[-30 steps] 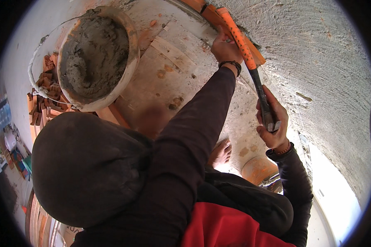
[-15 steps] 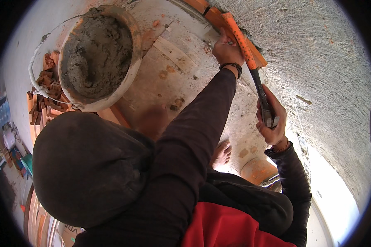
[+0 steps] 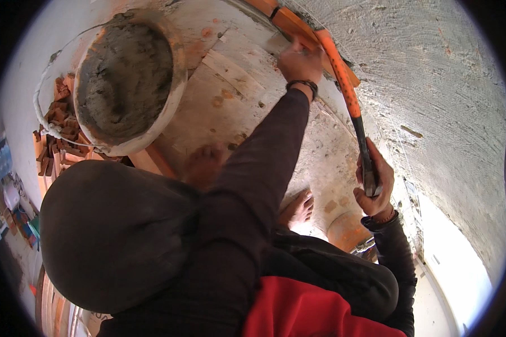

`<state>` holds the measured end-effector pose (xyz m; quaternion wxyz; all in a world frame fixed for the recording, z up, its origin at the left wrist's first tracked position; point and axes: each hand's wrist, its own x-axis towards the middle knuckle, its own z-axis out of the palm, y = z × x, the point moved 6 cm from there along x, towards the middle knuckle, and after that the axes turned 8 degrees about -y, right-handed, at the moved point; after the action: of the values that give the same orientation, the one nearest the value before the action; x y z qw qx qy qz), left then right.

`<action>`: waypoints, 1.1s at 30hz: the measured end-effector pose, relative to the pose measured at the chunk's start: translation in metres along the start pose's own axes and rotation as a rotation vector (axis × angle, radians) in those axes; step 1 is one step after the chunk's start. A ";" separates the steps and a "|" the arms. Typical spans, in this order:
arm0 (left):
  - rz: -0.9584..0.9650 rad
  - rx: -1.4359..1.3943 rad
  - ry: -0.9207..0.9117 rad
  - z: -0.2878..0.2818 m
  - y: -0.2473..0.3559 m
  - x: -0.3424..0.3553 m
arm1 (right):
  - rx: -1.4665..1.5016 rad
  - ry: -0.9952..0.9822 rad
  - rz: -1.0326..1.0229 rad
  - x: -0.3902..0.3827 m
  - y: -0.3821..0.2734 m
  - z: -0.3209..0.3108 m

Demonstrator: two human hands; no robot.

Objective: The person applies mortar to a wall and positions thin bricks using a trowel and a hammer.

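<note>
Rough wall (image 3: pixel 438 101) at right, carton (image 3: pixel 94 325) lower left shows cut-off lettering (image 3: pixel 100 316), orange-handled tool (image 3: pixel 347 98) sits lower than before, overlapping orange strip (image 3: pixel 291 23), metal end in curled right hand (image 3: pixel 384 181), left hand (image 3: pixel 299 63) blurred beside strip, grip can't tell.

A few dark printed letters show on a tan box (image 3: pixel 93 323) at the near left, partly covered by the person's dark clothing (image 3: pixel 118 241). They are small and cut off; no whole word can be read.
</note>
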<state>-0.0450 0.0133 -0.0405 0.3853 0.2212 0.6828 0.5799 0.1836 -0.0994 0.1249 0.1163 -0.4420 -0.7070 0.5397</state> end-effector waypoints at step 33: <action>-0.031 0.077 -0.012 -0.002 0.003 0.021 | -0.318 -0.039 0.010 -0.063 0.029 0.010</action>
<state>-0.0599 0.0284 -0.0427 0.3893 0.2289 0.7058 0.5458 0.2285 -0.1526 0.1160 0.0282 -0.4479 -0.7833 0.4301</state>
